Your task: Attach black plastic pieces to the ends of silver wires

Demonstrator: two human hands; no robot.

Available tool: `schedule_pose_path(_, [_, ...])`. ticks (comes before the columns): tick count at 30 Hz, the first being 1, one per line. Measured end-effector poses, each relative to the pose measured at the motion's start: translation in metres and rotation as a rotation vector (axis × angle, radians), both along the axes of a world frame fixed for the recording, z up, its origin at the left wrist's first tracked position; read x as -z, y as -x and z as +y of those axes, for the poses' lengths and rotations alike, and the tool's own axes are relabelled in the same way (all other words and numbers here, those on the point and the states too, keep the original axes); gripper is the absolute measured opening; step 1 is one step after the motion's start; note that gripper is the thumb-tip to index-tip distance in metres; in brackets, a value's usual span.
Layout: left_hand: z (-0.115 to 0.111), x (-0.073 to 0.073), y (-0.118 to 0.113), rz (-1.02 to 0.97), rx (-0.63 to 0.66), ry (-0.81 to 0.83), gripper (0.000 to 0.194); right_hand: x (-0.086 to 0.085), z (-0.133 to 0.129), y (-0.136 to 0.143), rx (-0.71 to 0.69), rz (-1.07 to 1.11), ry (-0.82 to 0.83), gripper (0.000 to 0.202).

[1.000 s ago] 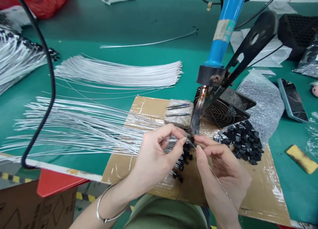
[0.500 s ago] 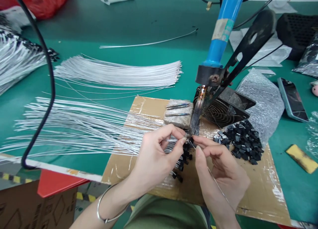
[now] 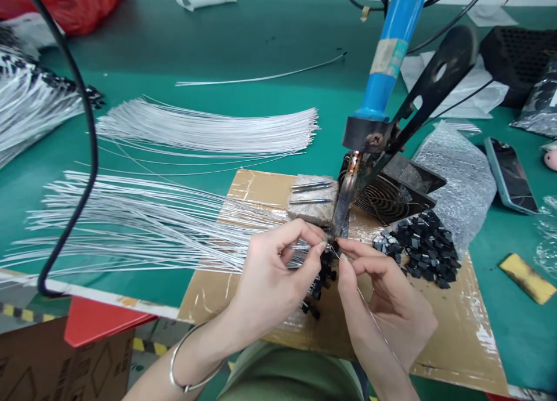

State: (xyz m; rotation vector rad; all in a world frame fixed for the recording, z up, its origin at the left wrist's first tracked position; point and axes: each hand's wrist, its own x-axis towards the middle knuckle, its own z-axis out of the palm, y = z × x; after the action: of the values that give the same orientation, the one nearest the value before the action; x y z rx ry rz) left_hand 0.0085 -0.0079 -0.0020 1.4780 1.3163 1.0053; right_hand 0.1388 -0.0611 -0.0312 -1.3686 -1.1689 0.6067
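Observation:
My left hand (image 3: 276, 276) is closed in a pinch at the tip of a soldering iron (image 3: 385, 70); what lies between its fingertips is mostly hidden. Thumb and fingers of my right hand (image 3: 387, 308) pinch a thin solder wire (image 3: 378, 324), which trails down across the palm and reaches up to the iron's tip. The iron has a blue handle and slants down in a black metal holder (image 3: 435, 82). White cables (image 3: 152, 221) with black ends (image 3: 310, 309) lie under my left hand on a cardboard sheet (image 3: 461, 337).
A grey block (image 3: 304, 214) bearing thin metal tips stands left of the iron. A black fan (image 3: 391, 198) and a heap of small black pieces (image 3: 429, 250) lie to the right. Beyond are a phone (image 3: 511, 174), a yellow sponge (image 3: 526, 278) and another white cable bundle (image 3: 209, 125).
My right thumb and the solder wire have shifted slightly left and up, closer to the iron's tip. The left hand keeps nearly the same place.

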Motion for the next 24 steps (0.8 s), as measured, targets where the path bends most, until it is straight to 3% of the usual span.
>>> schedule_pose_path(24, [-0.0022, -0.0026, -0.0004, 0.035, -0.014, -0.007, 0.015, 0.0006, 0.001, 0.0022, 0.026, -0.028, -0.019, 0.014])
